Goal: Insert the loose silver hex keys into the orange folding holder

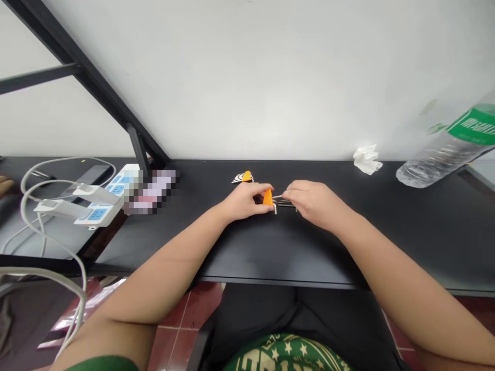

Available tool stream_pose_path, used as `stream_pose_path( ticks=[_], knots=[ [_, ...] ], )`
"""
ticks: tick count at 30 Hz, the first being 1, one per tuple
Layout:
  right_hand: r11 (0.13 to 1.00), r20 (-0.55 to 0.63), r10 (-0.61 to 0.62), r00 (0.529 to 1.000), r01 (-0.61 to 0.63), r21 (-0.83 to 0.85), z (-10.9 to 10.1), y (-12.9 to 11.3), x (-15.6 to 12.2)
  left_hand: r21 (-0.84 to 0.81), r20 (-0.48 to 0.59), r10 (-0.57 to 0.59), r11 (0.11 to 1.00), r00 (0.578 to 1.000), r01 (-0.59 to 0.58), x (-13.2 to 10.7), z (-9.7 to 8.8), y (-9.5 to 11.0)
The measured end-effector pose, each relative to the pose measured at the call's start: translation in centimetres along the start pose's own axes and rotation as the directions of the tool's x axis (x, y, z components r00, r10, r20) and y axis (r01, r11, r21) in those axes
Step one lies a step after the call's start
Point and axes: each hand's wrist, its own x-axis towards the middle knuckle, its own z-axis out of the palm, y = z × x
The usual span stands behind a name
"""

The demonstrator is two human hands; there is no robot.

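My left hand (247,201) is closed on an orange hex key holder (268,197), gripping it between thumb and fingers above the black table. A short silver hex key (275,208) pokes out by the holder's lower edge. Close by on the right, my right hand (312,201) pinches a silver hex key (277,196) whose far end meets the holder; whether it sits in a slot I cannot tell. Beneath those fingers lie several loose hex keys (286,203), partly hidden. Behind my left hand rests a second orange holder (246,176) with several hex keys fanned out in it.
A white power strip (112,196) with plugged chargers and looping cables stands at the left, beside a blurred-out item (152,193). Crumpled tissue (367,158) lies near the wall. At the right a clear plastic bottle (444,149) with a green label leans. A black frame (96,87) rises at left.
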Motion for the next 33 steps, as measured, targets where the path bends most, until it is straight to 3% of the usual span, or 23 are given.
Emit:
stream_pose_path(
  ticks=[3, 6, 10, 13, 15, 17, 21, 23, 27, 33],
  knots=[
    [0.989, 0.009, -0.012, 1.000, 0.010, 0.144, 0.9, -0.7, 0.4, 0.107, 0.004, 0.110, 0.988, 0.994, -0.109, 0.0, 0.1, 0.4],
    [0.924, -0.014, 0.139, 0.990, -0.125, 0.362, 1.4, -0.8, 0.7, 0.145, -0.006, 0.147, 0.979, 0.989, -0.145, 0.0, 0.1, 0.8],
    [0.711, 0.084, 0.410, 0.908, -0.376, 0.594, 1.7, -0.5, 0.8, 0.126, -0.094, 0.096, 0.988, 0.991, -0.084, -0.1, -0.1, 0.7],
    [0.529, 0.208, 0.438, 0.875, -0.438, 0.727, 1.9, -0.5, 1.0, 0.114, -0.121, 0.061, 0.992, 0.991, -0.047, -0.1, -0.1, 0.5],
    [0.462, 0.255, 0.440, 0.861, -0.461, 0.758, 2.0, -0.6, 1.1, 0.108, -0.118, 0.052, 0.993, 0.992, -0.039, -0.1, 0.0, 0.5],
    [0.499, 0.275, 0.435, 0.857, -0.484, 0.719, 1.8, -0.6, 1.1, 0.112, -0.110, 0.052, 0.993, 0.993, -0.039, -0.1, 0.1, 0.4],
    [0.841, 0.191, 0.344, 0.919, -0.392, 0.373, 1.0, 0.4, 0.6, 0.106, -0.064, 0.006, 0.994, 0.998, 0.001, 0.0, -0.1, 0.0],
    [0.933, 0.199, 0.289, 0.936, -0.322, 0.158, 0.7, 1.1, 0.3, 0.107, -0.038, -0.044, 0.993, 0.998, 0.048, 0.0, -0.3, -0.4],
    [0.954, 0.310, 0.299, 0.903, -0.287, -0.084, 0.6, 1.6, -0.2, 0.111, -0.044, -0.125, 0.985, 0.991, 0.129, 0.0, -0.4, -0.9],
    [0.941, 0.351, 0.329, 0.877, -0.272, -0.202, 0.9, 0.1, 0.1, 0.135, -0.061, -0.106, 0.984, 0.993, 0.113, 0.0, -0.2, -0.9]
  ],
)
